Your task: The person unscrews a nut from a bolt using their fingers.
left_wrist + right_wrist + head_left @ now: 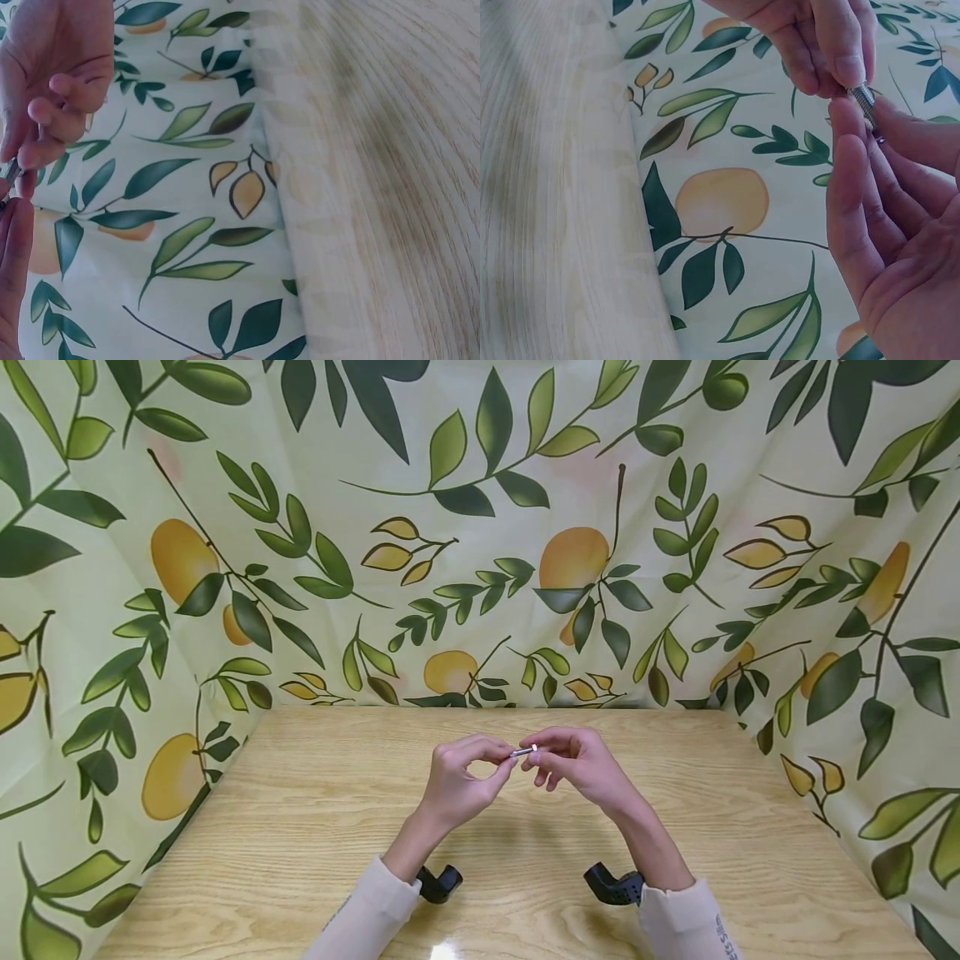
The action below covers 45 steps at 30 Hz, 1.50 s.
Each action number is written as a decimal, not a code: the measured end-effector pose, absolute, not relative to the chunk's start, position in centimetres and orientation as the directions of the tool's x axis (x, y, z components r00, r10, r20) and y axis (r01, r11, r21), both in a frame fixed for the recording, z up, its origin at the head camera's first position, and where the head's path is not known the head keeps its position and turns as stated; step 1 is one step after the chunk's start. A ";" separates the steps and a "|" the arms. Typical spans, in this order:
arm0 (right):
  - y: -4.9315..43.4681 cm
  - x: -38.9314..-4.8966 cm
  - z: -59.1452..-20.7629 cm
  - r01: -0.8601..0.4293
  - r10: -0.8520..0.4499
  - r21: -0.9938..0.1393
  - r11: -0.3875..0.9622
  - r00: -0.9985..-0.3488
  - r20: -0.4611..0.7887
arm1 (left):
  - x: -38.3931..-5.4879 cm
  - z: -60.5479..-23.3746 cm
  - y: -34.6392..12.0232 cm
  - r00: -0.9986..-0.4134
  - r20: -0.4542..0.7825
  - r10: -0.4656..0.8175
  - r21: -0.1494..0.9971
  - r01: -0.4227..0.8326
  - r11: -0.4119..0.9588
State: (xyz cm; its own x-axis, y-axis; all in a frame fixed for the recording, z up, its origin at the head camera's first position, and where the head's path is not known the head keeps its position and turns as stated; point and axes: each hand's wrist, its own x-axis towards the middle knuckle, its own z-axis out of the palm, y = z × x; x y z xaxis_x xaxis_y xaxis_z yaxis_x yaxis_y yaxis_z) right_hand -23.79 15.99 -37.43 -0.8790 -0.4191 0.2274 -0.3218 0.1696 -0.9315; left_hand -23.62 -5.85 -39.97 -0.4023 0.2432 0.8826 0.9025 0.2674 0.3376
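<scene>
A small silvery metal bolt (pixel 522 751) with a threaded shaft is held between both hands, above the wooden table. My left hand (pixel 465 777) pinches one end of it between thumb and forefinger. At the other end, where a bright wider piece shows, the thumb and forefinger of my right hand (pixel 581 764) close around it. Seen from the right wrist, the thread of the bolt (pixel 862 97) shows between the fingertips of both hands. In the left wrist view the bolt (pixel 13 171) is mostly hidden at the left edge.
The wooden table (pixel 300 827) lies beneath the hands. A cloth (pixel 480 560) printed with leaves and orange fruit stands around its back and sides. Black curved mounts (pixel 438 885) are worn at both wrists, below beige sleeves (pixel 375 902).
</scene>
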 end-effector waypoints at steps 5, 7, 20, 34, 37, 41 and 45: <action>16.0 -23.8 -37.5 -0.341 -0.441 -0.925 0.167 -0.865 0.239 | -23.6 -39.9 -5.9 -0.405 0.881 0.244 0.336 0.899 0.280; 15.9 -23.8 -37.5 -0.350 -0.441 -0.925 0.148 -0.861 0.255 | -23.6 -39.9 -5.9 -0.403 0.881 0.246 0.334 0.901 0.278; 15.9 -23.7 -37.2 -0.308 -0.422 -0.937 0.167 -0.881 0.215 | -23.7 -40.1 -6.0 -0.397 0.883 0.249 0.335 0.907 0.256; 15.9 -23.7 -37.3 -0.309 -0.395 -0.940 0.145 -0.889 0.231 | -23.8 -40.1 -5.9 -0.387 0.889 0.243 0.329 0.912 0.245; 15.9 -23.7 -37.3 -0.311 -0.393 -0.937 0.157 -0.890 0.229 | -23.7 -40.0 -6.0 -0.391 0.887 0.244 0.330 0.908 0.257; 15.9 -23.8 -37.3 -0.326 -0.376 -0.930 0.171 -0.894 0.244 | -23.7 -40.0 -6.0 -0.400 0.883 0.245 0.336 0.904 0.266; 15.9 -23.9 -37.4 -0.335 -0.351 -0.922 0.196 -0.902 0.253 | -23.8 -40.1 -6.1 -0.408 0.881 0.239 0.344 0.900 0.269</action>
